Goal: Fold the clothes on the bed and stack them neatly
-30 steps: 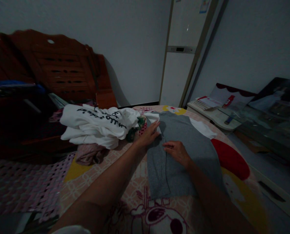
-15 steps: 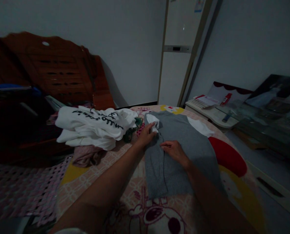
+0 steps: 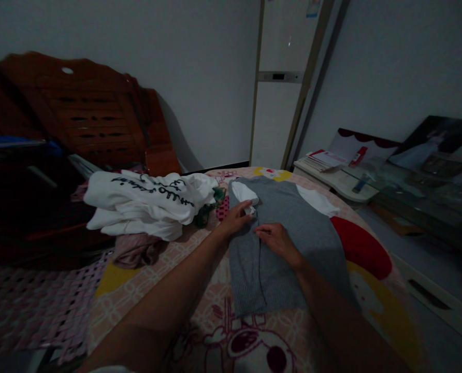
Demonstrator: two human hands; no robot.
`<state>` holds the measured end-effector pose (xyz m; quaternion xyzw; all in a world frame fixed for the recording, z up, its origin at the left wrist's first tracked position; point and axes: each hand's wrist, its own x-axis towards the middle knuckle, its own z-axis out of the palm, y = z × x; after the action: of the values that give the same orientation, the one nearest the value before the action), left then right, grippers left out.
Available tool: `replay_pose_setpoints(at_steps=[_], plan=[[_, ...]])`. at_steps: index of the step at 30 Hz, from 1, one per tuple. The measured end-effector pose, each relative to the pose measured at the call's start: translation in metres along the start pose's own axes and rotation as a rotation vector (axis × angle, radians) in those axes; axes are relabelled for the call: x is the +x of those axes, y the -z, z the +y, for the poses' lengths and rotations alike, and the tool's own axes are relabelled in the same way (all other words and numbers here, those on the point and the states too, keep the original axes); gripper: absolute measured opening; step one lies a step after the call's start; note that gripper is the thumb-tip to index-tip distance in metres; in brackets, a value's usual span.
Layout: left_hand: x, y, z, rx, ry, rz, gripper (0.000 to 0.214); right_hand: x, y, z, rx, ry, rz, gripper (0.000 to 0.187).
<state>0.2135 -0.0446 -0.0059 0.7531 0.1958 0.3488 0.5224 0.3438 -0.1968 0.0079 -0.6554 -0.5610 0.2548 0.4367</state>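
A grey knit sweater with white sleeves lies spread out, its left side folded inward along a long edge. The small white sleeve rests on that folded strip. My left hand is at this sleeve, with a bit of white cloth between thumb and fingers. Just to its right, my right hand has its fingers pinched together on the grey fold edge. Another white sleeve sticks out at the far right of the sweater.
The sweater lies on a patterned blanket. At left are a heap of white clothes with black lettering and a folded pinkish cloth. Behind stand a wooden chair and a tall white cabinet unit. A glass-topped stand is at right.
My left hand has shifted slightly right and down, and more of the white sleeve shows above it. My right hand stays at the fold edge. The camera view has moved slightly.
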Motion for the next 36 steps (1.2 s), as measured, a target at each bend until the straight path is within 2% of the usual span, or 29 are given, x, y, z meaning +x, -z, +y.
replay_pose_setpoints(at_steps=[2,4,6,10,13,16,19,22,25,27,30,36], plan=[[0.001,0.000,-0.001,0.123,-0.071,-0.065,0.054,0.000,0.000,0.000,0.006,0.004,-0.003,0.022],[0.001,0.000,-0.001,0.250,-0.118,-0.075,0.053,0.000,0.000,0.000,0.013,-0.001,-0.005,0.022],[0.001,-0.001,-0.001,0.392,-0.128,-0.026,0.050,0.000,0.000,0.001,0.011,-0.016,-0.004,0.022],[-0.003,-0.002,0.000,0.702,-0.058,0.101,0.038,0.001,-0.001,0.002,-0.004,-0.036,-0.002,0.022],[-0.008,-0.002,0.001,0.865,-0.045,0.134,0.031,0.002,-0.002,0.003,-0.015,-0.027,-0.002,0.022],[-0.010,-0.001,0.002,0.897,-0.147,0.118,0.025,0.002,-0.003,0.004,-0.020,-0.037,0.009,0.023],[-0.007,-0.001,0.004,0.855,-0.320,0.035,0.033,0.003,-0.004,0.004,-0.022,-0.038,0.012,0.023],[0.000,-0.003,0.007,0.838,-0.377,-0.040,0.037,0.004,-0.003,0.004,-0.029,-0.042,0.012,0.022],[0.010,-0.009,0.013,0.904,-0.341,-0.114,0.034,0.006,-0.003,0.003,-0.033,-0.050,0.020,0.021],[0.019,-0.016,0.018,0.995,-0.265,-0.148,0.031,0.006,-0.002,0.004,-0.023,-0.051,0.017,0.022],[0.034,-0.029,0.024,1.094,-0.158,-0.132,0.028,0.005,-0.001,0.004,-0.005,-0.055,0.003,0.024],[0.050,-0.048,0.026,1.090,-0.095,-0.091,0.026,0.004,-0.001,0.003,-0.017,-0.050,0.020,0.023]])
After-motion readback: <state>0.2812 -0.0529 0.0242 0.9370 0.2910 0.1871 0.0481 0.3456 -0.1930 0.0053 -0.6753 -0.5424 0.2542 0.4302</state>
